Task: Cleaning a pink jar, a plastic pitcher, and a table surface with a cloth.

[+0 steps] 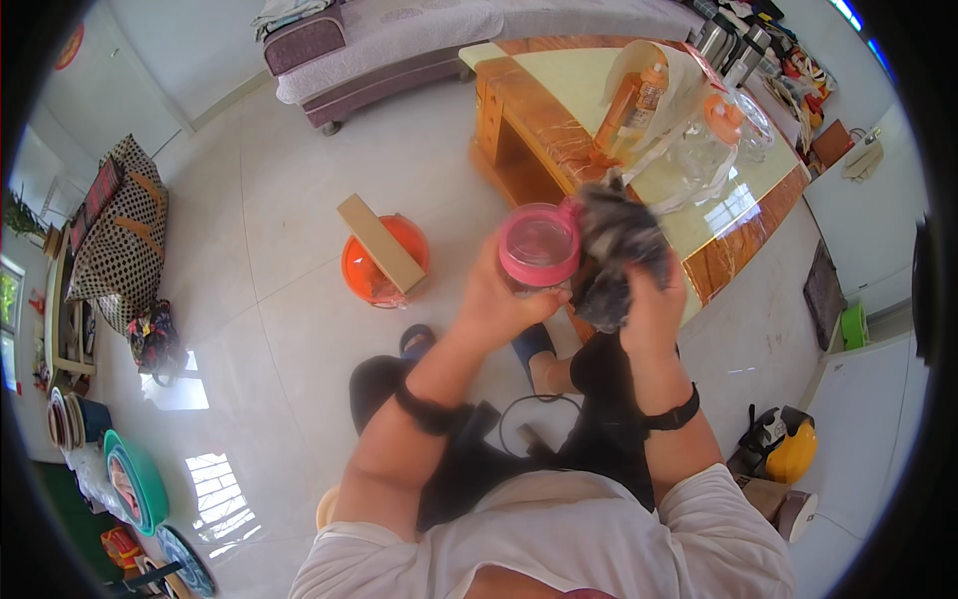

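Observation:
My left hand (486, 311) is wrapped around a clear container with a pink lid (537, 243), above my knees. The lid is on, and a pink loop sticks out at its far right edge. In my right hand (653, 311) is a bunched grey cloth (617, 247), blurred and close beside the container; whether the two touch I cannot tell. Beyond the cloth, a pump bottle of orange liquid (632, 108) stands on the coffee table (730, 258), its label bearing writing. A clear vessel with an orange lid (722, 120) is to its right.
An orange bucket (359, 277) with a long cardboard box (382, 243) across it stands on the tiled floor. Steel flasks (715, 41) are at the table's far end. A sofa (389, 67) lies ahead, a dotted bag (123, 232) at left, a yellow helmet (792, 453) at right.

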A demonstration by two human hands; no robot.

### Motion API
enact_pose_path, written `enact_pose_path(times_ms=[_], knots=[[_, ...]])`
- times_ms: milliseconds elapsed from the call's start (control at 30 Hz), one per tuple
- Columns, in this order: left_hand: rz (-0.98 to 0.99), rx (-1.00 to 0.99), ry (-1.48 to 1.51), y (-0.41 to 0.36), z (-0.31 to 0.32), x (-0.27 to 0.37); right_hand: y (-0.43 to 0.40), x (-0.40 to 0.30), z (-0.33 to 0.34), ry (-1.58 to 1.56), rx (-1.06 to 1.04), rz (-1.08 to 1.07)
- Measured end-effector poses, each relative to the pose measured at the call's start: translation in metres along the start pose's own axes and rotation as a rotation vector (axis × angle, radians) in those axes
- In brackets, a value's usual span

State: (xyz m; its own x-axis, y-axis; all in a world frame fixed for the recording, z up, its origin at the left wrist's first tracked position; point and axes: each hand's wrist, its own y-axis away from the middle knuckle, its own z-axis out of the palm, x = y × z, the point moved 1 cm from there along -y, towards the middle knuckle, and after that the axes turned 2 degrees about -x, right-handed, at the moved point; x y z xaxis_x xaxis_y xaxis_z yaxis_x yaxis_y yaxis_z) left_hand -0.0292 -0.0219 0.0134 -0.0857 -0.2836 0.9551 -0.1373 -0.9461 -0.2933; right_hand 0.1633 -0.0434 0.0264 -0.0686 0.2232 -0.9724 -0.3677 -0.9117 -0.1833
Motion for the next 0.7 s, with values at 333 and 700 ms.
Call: enact_pose_path(times_ms=[333,700], knots=[[-0.112,-0.074,0.238,0.0,0.011,-0.002,0.022,-0.009,0.032,-0.096,-0.194,0.11],[-0.133,-0.066,0.647,-0.001,-0.018,-0.003,0.039,0.055,0.015,-0.208,-0.194,0.477]])
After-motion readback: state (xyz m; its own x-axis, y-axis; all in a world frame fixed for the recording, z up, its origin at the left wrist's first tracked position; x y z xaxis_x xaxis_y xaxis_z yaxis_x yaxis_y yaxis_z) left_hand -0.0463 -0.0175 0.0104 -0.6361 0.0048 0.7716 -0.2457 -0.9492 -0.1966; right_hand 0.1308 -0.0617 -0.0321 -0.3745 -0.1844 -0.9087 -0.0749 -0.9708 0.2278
